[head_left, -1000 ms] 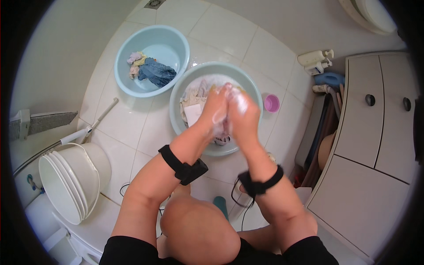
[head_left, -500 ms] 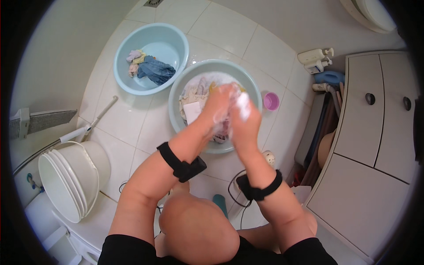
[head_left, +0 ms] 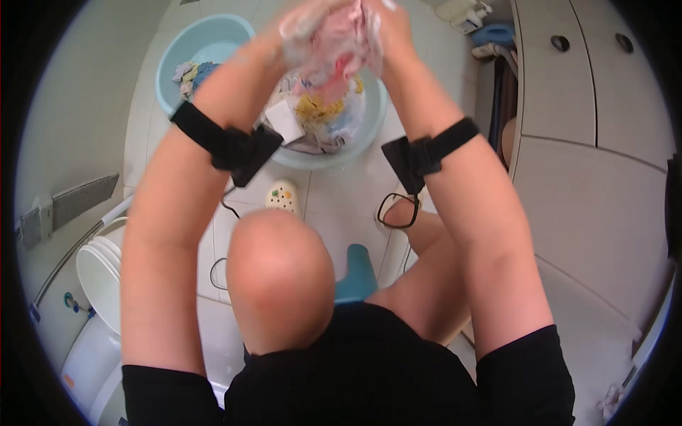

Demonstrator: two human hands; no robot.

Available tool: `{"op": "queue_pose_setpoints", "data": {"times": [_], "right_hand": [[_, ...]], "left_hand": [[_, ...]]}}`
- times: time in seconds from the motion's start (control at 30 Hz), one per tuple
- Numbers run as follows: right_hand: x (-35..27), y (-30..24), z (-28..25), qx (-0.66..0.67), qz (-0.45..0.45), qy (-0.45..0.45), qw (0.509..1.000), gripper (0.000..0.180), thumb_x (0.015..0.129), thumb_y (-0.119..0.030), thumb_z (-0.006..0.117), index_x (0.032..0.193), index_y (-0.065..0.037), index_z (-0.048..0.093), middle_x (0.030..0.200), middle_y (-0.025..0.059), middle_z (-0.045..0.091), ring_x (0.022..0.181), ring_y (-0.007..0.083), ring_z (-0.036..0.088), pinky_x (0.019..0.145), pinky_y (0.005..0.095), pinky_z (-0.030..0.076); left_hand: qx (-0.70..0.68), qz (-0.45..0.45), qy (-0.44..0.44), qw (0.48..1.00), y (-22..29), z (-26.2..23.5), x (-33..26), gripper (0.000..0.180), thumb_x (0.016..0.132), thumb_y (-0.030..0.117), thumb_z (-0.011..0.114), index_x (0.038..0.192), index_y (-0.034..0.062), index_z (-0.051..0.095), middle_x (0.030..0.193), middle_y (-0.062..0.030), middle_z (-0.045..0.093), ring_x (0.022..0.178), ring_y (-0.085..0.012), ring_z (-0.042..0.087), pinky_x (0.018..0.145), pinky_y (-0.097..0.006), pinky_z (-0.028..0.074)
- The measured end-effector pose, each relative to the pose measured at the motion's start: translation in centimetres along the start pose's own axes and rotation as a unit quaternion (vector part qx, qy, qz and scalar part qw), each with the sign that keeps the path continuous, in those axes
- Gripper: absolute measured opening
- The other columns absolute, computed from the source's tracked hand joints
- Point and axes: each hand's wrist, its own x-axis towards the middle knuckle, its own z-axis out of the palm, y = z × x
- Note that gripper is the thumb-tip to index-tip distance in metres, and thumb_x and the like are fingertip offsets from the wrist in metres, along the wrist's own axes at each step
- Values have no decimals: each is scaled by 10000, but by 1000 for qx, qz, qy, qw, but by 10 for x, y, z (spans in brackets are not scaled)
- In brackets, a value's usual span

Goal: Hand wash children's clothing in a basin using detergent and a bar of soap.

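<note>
While I'm squeezing the soapy pink cloth (head_left: 339,35) between left hand (head_left: 302,28) and right hand (head_left: 387,32) — pressed together — the wash basin (head_left: 355,138) is sitting directly below.

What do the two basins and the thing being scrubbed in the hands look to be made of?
Both the near basin and the far basin look like smooth, light blue moulded plastic with a rolled rim. The pink garment gripped between left hand and right hand looks like soft, wet, soapy cloth, bunched and wrinkled.
</note>
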Motion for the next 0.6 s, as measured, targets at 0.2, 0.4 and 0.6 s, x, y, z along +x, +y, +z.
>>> {"op": "queue_pose_setpoints", "data": {"times": [0.2,0.4,0.6], "right_hand": [[-13,-57,8,-40,-52,-67,996,233,826,-286,548,740,-71,579,642,19,528,597,128,506,526,274,395],[-40,-80,13,69,-93,-160,980,87,746,-126,539,783,-49,549,748,53,546,710,161,532,637,273,432],[-59,-78,18,39,-172,-179,968,84,723,-45,523,806,-47,534,741,62,544,720,167,538,638,269,438]], "left_hand": [[201,114,24,973,57,6,-13,127,746,123,570,843,45,545,707,-36,535,637,-149,540,556,-304,434],[231,174,62,955,63,45,-65,145,718,80,563,860,57,543,735,-45,540,652,-149,530,556,-284,421],[285,196,73,936,70,51,-99,302,729,152,625,988,76,490,896,-61,550,792,-150,538,653,-270,445]]}}
